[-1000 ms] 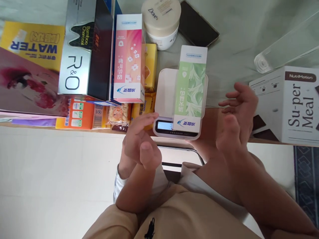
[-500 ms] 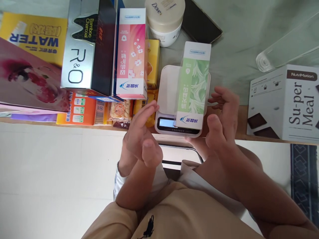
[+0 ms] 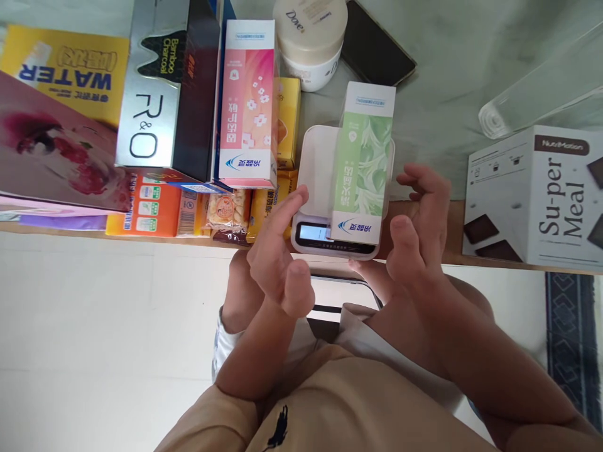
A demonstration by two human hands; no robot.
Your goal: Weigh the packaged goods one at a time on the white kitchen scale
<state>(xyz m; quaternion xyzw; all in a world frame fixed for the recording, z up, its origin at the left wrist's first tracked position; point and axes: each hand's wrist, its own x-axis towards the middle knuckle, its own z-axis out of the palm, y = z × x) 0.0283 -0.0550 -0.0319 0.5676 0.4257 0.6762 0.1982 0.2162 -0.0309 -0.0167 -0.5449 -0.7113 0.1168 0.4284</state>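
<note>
A green and white box (image 3: 362, 163) lies on a small white scale (image 3: 315, 169) at the table's near edge; the box covers part of the lit display. My left hand (image 3: 277, 257) hovers just left of the scale, fingers spread, holding nothing. To the right of the box my right hand (image 3: 419, 226) is open too, its fingers curled near the box's side without touching it.
A pink box (image 3: 247, 107) and a silver and black R&O box (image 3: 162, 94) lie to the left over snack packets (image 3: 226, 210). A Dove jar (image 3: 311, 37) and a dark phone (image 3: 377, 44) sit behind. A Su-per Meal box (image 3: 537, 194) and a clear bottle (image 3: 541, 88) are at the right.
My right hand has moved left toward the green box. My left hand has edged right and up toward the scale. The box has stayed on the scale.
</note>
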